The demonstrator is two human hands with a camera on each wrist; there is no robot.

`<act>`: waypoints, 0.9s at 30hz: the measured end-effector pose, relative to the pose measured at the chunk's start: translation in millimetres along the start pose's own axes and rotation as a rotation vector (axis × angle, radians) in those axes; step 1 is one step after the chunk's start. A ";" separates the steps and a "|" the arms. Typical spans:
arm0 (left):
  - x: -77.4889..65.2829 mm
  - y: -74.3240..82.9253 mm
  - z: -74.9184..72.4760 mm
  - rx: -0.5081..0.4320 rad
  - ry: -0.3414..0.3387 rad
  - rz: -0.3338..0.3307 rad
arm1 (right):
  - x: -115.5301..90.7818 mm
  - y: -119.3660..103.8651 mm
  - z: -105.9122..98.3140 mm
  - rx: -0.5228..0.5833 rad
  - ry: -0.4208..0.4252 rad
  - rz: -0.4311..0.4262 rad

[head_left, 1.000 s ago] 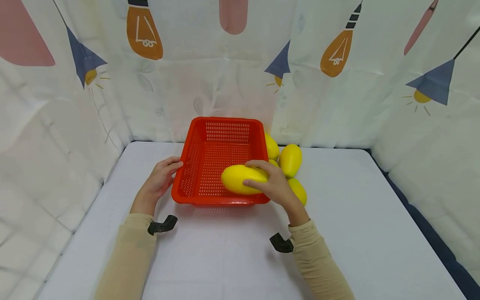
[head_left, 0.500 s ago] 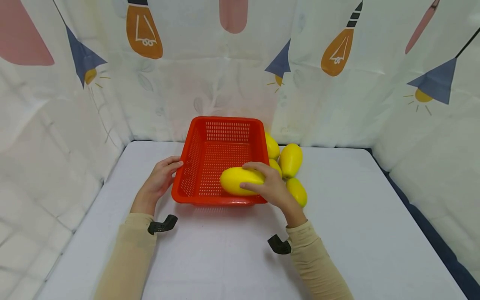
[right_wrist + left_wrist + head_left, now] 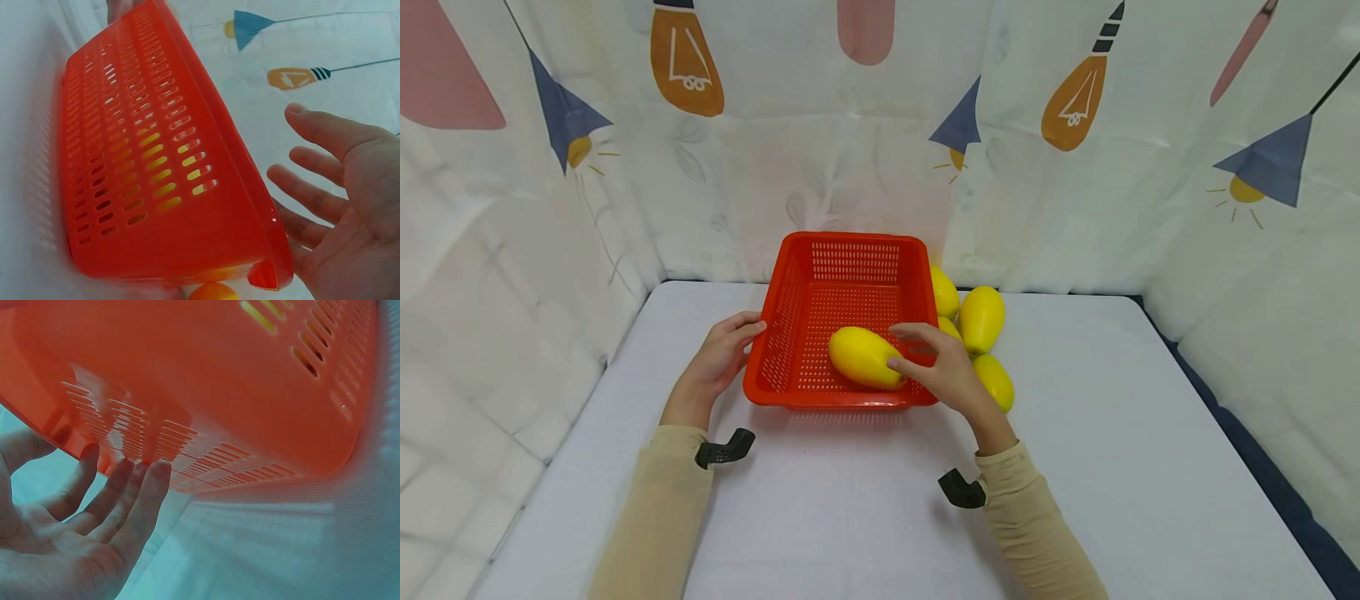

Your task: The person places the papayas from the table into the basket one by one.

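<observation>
A red plastic basket (image 3: pixel 820 325) with slotted walls stands on the white-covered table. At its left side my left hand (image 3: pixel 718 358) holds it, the thumb by the rim and the fingertips (image 3: pixel 159 472) against the slotted outer wall. One smooth yellow mango (image 3: pixel 861 358) lies in the front of the basket. Over the front right rim is my right hand (image 3: pixel 943 367), fingers apart and holding nothing; its thumb tip overlaps the mango's right end in the head view. The right wrist view shows the right hand's palm (image 3: pixel 350 250) bare beside the rim.
Several more mangoes (image 3: pixel 982 321) lie against and beyond the basket's right side, one (image 3: pixel 994 383) close to my right wrist. A white printed curtain (image 3: pixel 880 167) stands behind the table (image 3: pixel 850 517) and along both sides.
My right hand has let go of the mango, which has come to lie in the basket, turned slightly and shifted left. The left hand and the basket have stayed in place.
</observation>
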State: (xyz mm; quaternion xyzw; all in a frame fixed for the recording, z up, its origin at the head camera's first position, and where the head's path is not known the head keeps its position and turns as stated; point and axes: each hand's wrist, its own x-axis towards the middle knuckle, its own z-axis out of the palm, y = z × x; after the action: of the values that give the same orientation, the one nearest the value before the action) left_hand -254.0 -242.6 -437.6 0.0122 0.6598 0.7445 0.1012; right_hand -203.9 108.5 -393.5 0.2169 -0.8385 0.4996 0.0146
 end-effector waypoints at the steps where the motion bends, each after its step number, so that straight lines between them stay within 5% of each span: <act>1: 0.2 0.2 0.2 0.004 0.000 -0.001 | -0.7 -0.5 -0.8 0.000 0.002 0.002; 27: 0.4 -0.6 0.0 -0.026 -0.017 0.004 | -14.8 -0.1 -15.4 0.087 0.049 0.090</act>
State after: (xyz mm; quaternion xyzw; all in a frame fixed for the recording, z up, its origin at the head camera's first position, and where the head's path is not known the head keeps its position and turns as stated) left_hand -254.3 -242.5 -438.2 0.0185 0.6492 0.7530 0.1057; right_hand -193.4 126.7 -389.3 0.1671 -0.8243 0.5409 0.0029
